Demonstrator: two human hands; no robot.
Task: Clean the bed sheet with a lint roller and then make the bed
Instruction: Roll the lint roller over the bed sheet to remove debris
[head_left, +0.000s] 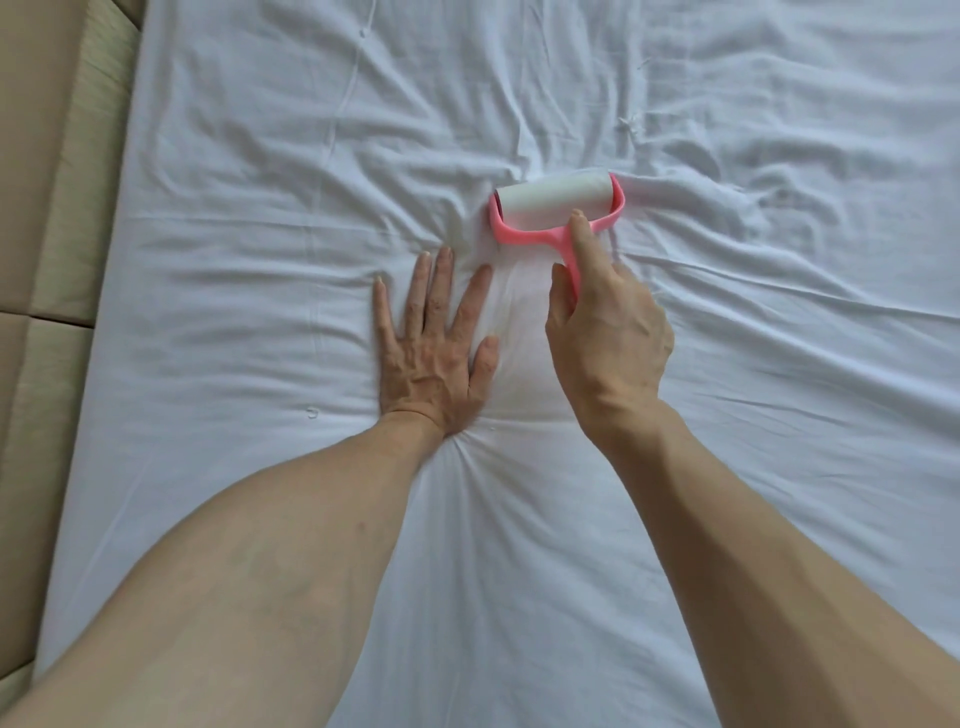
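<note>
Rolling stage under way: right hand (610, 332) grasps pink-handled white lint roller (558, 208) mid-bed on wrinkled white bed sheet (260, 182); left hand (431, 338) presses flat, fingers straight. Bed-making not yet begun.

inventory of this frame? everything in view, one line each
bed sheet: one, white and wrinkled, covers nearly the whole view
lint roller: one, white roll in a pink frame with a pink handle, on the bed sheet right of centre, roll end away from the person
padded panels: several, beige, along the left edge beside the bed
left hand: one, flat with fingers spread, pressing on the bed sheet just left of the lint roller's handle
right hand: one, grips the pink handle, index finger stretched along the frame
</note>
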